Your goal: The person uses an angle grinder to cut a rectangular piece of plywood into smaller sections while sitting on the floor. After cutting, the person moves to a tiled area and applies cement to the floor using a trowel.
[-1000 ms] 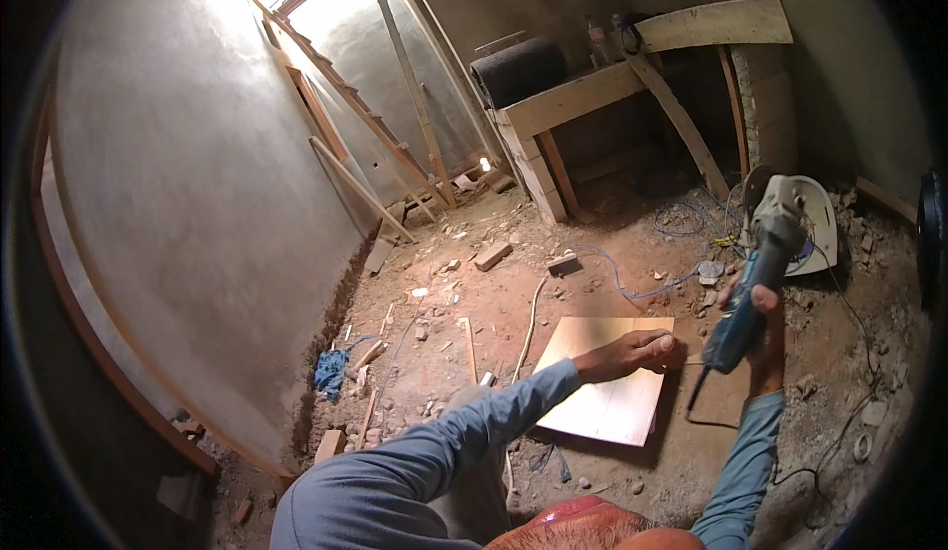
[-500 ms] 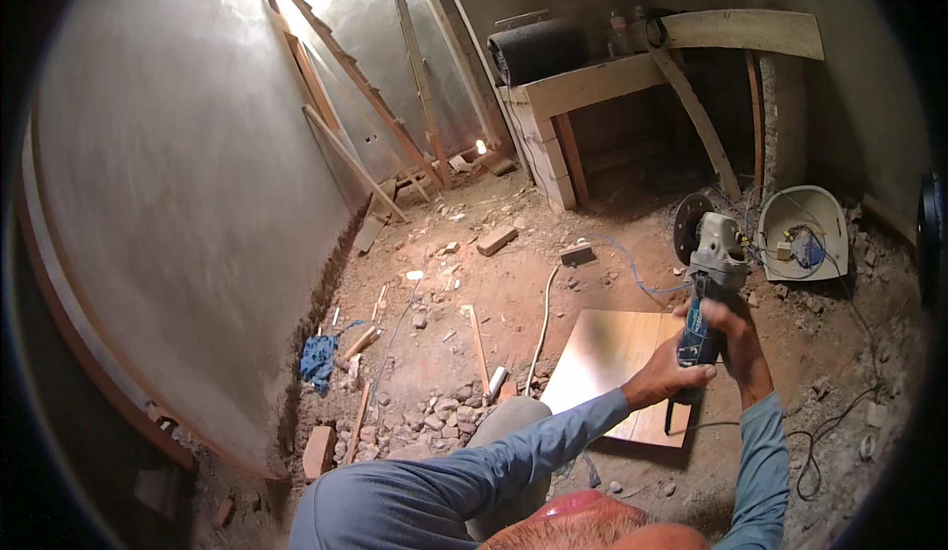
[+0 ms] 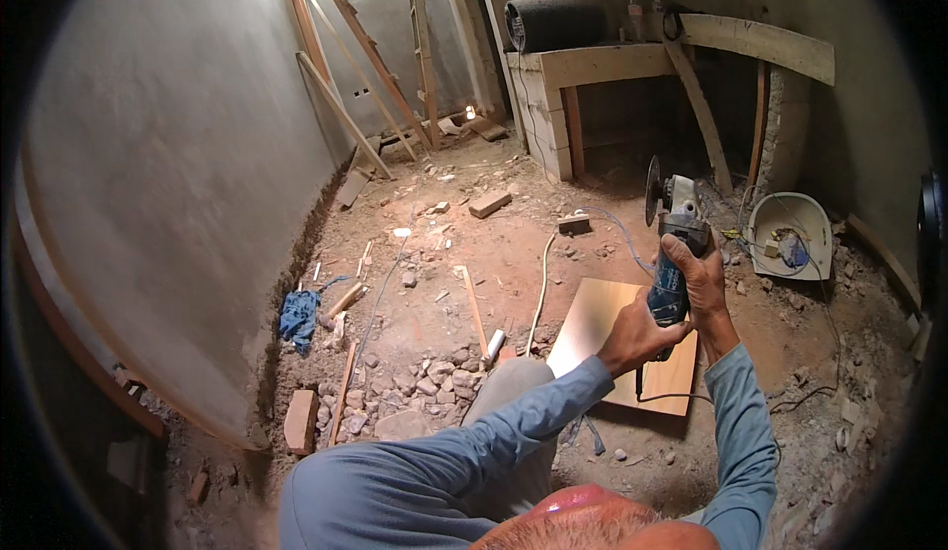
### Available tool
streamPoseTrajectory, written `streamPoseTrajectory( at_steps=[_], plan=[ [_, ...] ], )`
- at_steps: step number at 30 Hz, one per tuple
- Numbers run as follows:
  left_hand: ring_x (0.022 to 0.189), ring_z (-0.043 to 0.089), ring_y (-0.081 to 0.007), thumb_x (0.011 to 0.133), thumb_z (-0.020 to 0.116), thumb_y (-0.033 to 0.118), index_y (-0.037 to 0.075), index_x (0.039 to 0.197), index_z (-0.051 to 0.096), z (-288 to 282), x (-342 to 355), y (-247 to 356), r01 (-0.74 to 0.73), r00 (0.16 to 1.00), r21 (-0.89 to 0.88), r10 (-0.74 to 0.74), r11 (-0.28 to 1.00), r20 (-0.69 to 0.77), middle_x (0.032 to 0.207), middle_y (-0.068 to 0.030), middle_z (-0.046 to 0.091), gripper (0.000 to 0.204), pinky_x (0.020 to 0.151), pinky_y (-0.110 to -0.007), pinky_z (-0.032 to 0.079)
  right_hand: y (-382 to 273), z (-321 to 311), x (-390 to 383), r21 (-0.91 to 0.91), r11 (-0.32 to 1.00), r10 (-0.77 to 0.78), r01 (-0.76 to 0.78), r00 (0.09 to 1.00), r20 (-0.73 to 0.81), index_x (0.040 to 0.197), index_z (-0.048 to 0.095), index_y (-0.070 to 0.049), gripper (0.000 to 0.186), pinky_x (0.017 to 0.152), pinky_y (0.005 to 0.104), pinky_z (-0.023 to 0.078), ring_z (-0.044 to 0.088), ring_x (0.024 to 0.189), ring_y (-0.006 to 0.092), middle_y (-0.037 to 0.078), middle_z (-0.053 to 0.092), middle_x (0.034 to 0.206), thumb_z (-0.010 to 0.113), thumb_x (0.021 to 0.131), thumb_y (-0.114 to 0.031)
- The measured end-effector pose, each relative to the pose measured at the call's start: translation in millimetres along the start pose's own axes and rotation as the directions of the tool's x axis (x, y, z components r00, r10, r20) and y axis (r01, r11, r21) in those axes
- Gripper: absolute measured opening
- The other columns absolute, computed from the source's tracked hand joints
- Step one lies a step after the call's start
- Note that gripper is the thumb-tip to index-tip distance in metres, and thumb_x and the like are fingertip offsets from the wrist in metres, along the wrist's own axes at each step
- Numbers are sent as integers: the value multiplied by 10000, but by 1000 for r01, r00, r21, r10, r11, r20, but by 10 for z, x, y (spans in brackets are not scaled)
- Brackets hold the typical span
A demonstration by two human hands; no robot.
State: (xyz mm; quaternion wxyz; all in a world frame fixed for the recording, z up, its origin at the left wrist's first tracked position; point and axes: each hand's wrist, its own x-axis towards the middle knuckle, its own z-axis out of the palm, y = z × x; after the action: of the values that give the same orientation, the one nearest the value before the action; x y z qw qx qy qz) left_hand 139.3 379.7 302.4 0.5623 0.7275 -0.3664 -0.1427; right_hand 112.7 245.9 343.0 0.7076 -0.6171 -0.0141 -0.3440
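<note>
I hold a blue angle grinder [image 3: 668, 290] upright over a wooden board [image 3: 583, 338] that lies on the dirt floor. My left hand [image 3: 640, 333] is closed around the grinder's lower body near its tail. My right hand [image 3: 701, 283] grips it higher, just below the metal head, with the thumb across the housing. The disc [image 3: 653, 192] faces left, seen nearly edge-on. A black cord [image 3: 679, 395] hangs from the tool and runs across the board to the right.
Around me are rubble [image 3: 434, 380], a brick [image 3: 301, 420], wood strips [image 3: 472, 308] and a blue cloth [image 3: 297, 320]. A pale basin [image 3: 790, 229] with wires sits right. A masonry counter [image 3: 607, 63] bears a black roll [image 3: 568, 24]. Timbers [image 3: 370, 56] lean at the back; a wall [image 3: 168, 214] runs left.
The grinder has moved left and turned upright, its head rising since half a second ago. My left hand has come from over the board onto the tool, joining my right.
</note>
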Motion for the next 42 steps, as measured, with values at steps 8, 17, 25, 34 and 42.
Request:
streamPoseTrajectory(
  at_steps=[8,17,25,34,42],
  plan=[
    [955,674,-207,810,831,306,23,1282,449,-85,-80,-98,133,910,-692,189,709,369,1077,-99,616,670,839,-348,580,-323,146,-81,121,990,58,-75,989,136,1105,633,-61,526,568,270,541,652,647,128,76,674,799,742,871,-519],
    [882,661,-182,756,843,337,34,1206,513,-191,-4,-319,70,965,-592,95,803,243,1001,-75,633,636,812,-338,567,-144,239,-18,124,989,60,-82,984,167,1152,611,-63,531,599,243,532,645,675,119,76,679,854,592,972,-561],
    [855,691,-208,765,821,294,19,1230,501,-212,-99,-432,73,966,-647,107,759,235,974,-96,645,628,770,-357,589,173,357,-143,134,991,-33,25,998,57,1104,620,-65,470,554,231,506,623,640,97,57,664,820,576,997,-520],
    [773,685,-197,792,821,356,18,1168,521,-105,-68,-597,40,989,-527,42,849,143,918,-82,639,588,714,-330,572,420,227,-242,226,973,41,-42,999,7,1103,630,-61,443,595,238,501,621,667,108,49,656,822,555,1011,-488],
    [800,680,-190,797,809,369,4,1179,521,-125,-6,-672,55,988,-534,32,844,151,927,-85,632,601,728,-327,566,490,227,-196,211,976,40,-45,999,31,1121,636,-66,425,571,221,487,607,645,83,39,667,820,610,991,-470]
  ],
)
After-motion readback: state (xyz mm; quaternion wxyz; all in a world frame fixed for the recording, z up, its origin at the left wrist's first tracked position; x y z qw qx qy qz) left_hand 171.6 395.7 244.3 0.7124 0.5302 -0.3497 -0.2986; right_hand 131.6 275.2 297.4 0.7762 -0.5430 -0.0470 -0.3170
